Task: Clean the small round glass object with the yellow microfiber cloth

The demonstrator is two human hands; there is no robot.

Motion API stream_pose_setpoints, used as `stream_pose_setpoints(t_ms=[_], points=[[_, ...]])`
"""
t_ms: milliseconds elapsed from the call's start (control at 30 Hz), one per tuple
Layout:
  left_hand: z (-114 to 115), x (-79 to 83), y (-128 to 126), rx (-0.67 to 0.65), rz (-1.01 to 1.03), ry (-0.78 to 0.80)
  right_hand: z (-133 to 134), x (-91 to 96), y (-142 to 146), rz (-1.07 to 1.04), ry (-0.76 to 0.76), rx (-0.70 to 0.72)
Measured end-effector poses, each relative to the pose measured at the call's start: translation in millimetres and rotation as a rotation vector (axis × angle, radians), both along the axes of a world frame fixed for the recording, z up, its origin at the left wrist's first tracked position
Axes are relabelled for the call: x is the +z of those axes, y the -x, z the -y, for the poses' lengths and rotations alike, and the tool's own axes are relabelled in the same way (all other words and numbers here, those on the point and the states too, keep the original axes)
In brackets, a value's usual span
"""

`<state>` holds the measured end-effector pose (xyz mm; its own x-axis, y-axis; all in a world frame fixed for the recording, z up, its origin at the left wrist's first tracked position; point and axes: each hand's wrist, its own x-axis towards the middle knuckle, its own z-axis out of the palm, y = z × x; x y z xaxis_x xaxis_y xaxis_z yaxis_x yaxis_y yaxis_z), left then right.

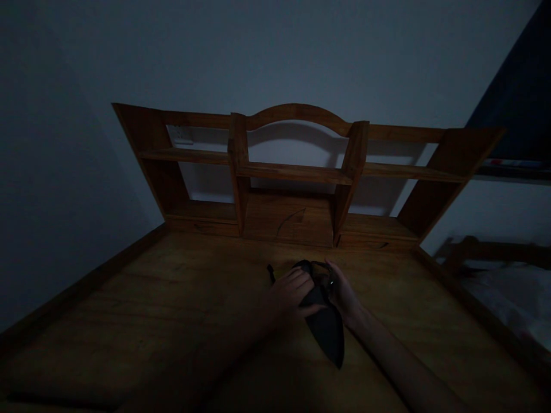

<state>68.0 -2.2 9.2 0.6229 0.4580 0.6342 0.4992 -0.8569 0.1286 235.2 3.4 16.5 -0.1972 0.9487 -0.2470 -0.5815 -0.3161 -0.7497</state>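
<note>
A dark cloth item, black and pointed at its near end, lies on a wooden surface. A thin strap end sticks out at its far left. My left hand rests on its upper left part with the fingers curled over the fabric. My right hand grips its upper right edge, fingers bent round the cloth. The light is very dim, so details of the item are hard to make out.
A wooden headboard-like shelf unit with several open compartments stands against the pale wall at the far edge. Raised wooden rails border the surface left and right. Another bed or piece of furniture sits at the right.
</note>
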Motion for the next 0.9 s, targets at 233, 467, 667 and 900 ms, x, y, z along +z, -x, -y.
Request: stream_pose_setpoints(t_ms=[233, 467, 667, 900], points=[[-3, -5.2, -1, 0.057, 0.053, 0.134, 4, -3.6, 4, -0.017, -0.063, -0.035], [-6, -10.0, -2, 0.099, 0.148, 0.223, 10, -4.5, 5, 0.089, -0.298, -0.045], [-8, -15.4, 2, 0.101, 0.144, 0.178, 16, 2.7, 6, 0.206, -0.501, -0.075], [-8, -13.7, 5, -0.032, -0.057, -0.018, 6, -2.7, 8, 0.066, -0.379, 0.009]])
